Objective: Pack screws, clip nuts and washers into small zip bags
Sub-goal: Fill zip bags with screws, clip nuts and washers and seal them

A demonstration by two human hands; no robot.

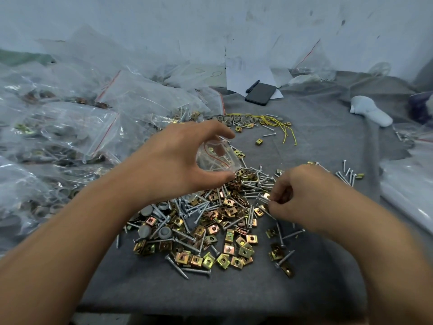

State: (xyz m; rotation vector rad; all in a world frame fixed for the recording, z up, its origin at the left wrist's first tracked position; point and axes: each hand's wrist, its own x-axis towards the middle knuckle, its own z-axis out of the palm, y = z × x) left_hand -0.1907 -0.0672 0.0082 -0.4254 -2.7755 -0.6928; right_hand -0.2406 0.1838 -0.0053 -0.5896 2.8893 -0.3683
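L hand (178,158) up over the pile, thumb and fingers curved round a small zip bag (216,158), holding its mouth wide; red seal line visible, a few screws already inside. R hand (302,198) low at pile's right edge, fingertips pinching a bunch of screws (263,199); exact count can't tell, blurred.

Main pile (210,221) centre of counter (234,292) on grey cloth: silver screws, gold/brass clip nuts (223,260), grey round washers (146,211) at its left side, all mixed and overlapping. Bag hangs just above pile's far edge.

Surroundings:
- Left: heap of large clear zip bags (70,127) w/ red seals, filled w/ same hardware, crowding right up to L forearm and touching the pile's left margin.
- Far centre: row of grey washers (236,119), yellow rubber bands (278,124) beside them, stray clip nuts and screws near.
- Back: black phone (260,93) on white paper (253,73), pen (252,86) just beside phone.
- Right: small screw group (346,175) apart from pile; white cloth item (370,110) further back; clear bags (410,191) at right edge.
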